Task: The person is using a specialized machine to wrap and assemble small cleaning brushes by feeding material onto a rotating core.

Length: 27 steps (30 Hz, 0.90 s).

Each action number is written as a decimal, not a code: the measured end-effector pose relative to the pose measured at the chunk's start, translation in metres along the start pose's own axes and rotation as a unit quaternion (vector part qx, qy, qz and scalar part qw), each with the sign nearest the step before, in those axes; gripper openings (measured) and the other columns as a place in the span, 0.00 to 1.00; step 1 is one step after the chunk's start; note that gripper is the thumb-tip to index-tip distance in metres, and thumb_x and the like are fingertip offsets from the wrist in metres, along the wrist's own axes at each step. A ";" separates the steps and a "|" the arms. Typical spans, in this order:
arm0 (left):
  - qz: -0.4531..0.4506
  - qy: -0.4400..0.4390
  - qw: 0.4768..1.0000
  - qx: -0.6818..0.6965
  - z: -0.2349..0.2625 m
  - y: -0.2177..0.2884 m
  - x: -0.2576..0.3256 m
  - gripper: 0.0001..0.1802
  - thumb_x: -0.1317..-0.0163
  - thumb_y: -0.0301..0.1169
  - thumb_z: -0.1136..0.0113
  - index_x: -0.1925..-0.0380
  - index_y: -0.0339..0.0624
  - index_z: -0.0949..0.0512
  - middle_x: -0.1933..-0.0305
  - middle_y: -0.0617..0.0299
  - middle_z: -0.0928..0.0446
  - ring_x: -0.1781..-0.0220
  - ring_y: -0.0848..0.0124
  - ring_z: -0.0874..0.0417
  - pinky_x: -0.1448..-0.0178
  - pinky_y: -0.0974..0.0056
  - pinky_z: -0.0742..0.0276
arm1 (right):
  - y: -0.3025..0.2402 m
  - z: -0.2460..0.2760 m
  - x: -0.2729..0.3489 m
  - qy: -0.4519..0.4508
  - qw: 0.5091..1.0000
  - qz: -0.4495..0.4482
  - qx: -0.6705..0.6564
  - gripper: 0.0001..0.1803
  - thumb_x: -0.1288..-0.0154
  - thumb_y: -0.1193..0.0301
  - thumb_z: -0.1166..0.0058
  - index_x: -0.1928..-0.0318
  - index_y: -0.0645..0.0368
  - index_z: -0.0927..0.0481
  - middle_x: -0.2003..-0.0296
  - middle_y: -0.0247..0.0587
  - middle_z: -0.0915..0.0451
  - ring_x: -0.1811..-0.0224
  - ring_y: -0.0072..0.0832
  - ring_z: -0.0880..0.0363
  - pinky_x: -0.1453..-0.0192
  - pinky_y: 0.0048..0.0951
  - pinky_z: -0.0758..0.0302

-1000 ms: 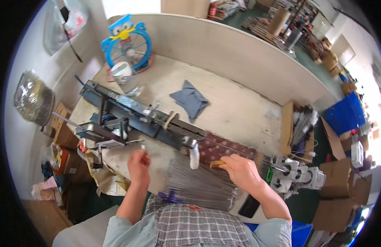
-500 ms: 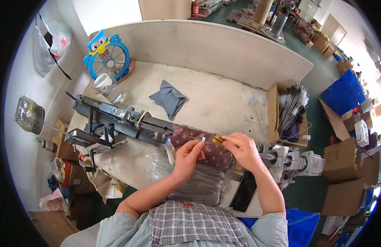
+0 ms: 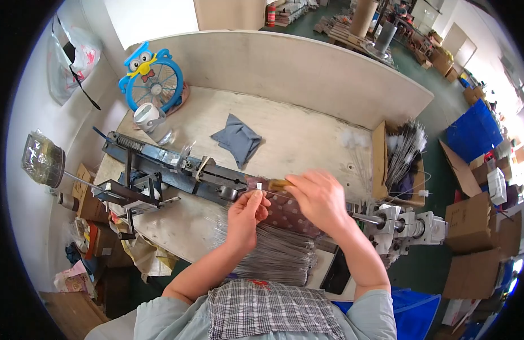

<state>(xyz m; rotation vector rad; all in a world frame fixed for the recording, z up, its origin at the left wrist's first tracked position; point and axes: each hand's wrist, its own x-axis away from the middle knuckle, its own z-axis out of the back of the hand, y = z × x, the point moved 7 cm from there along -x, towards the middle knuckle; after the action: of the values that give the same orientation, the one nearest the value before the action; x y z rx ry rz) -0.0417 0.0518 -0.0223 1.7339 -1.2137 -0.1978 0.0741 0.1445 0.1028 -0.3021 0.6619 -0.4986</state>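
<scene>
Left hand (image 3: 246, 214) pinching a thin wire (image 3: 276, 195) near its end, fingertips closed together. Right hand (image 3: 319, 198) curled around a small brownish piece (image 3: 277, 185) at the wire's other side, thumb and fingers pressed on it. Both held close together just above a dotted dark cloth (image 3: 290, 212) at the near edge of the wooden workbench (image 3: 307, 141), likely so the wire stays taut and level with the long dark metal jig (image 3: 177, 170) to the left. Bundle of loose wires (image 3: 273, 255) lying directly below the hands, within easy reach (supply, apparently). Finished-looking tufted wires (image 3: 406, 150) stacked in a cardboard box to the right. Folded grey rag (image 3: 237, 139) and blue owl-shaped fan (image 3: 151, 79) farther back, untouched.
</scene>
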 end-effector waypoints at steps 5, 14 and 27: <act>0.024 -0.034 0.998 0.036 -0.005 0.000 -0.003 0.08 0.35 0.35 0.45 0.67 0.43 0.25 0.75 0.65 0.24 0.78 0.79 0.26 0.72 0.74 0.31 | 0.006 -0.059 -0.009 -0.096 0.993 -0.073 0.009 0.09 0.42 0.64 0.46 0.68 0.55 0.18 0.74 0.40 0.25 0.65 0.39 0.24 0.61 0.38 0.28; -0.019 -0.054 0.997 -0.052 0.000 0.002 -0.002 0.16 0.30 0.40 0.54 0.64 0.37 0.25 0.75 0.63 0.24 0.75 0.77 0.25 0.68 0.74 0.29 | 0.027 -0.071 0.003 -0.149 0.930 -0.216 -0.257 0.12 0.41 0.68 0.45 0.61 0.62 0.18 0.73 0.43 0.22 0.71 0.34 0.24 0.64 0.30 0.28; -0.017 -0.024 0.990 0.136 -0.008 -0.001 -0.004 0.11 0.32 0.35 0.54 0.60 0.39 0.27 0.60 0.60 0.23 0.58 0.70 0.21 0.53 0.65 0.25 | -0.020 -0.043 0.002 0.057 0.997 -0.026 0.054 0.12 0.52 0.66 0.40 0.64 0.53 0.20 0.67 0.29 0.23 0.59 0.29 0.27 0.55 0.34 0.33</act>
<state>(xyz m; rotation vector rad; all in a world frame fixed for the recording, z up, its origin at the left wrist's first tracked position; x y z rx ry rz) -0.0381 0.0601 -0.0205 1.9958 -1.2941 -0.0965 0.0411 0.1219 0.0779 -0.1906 0.7365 -0.6033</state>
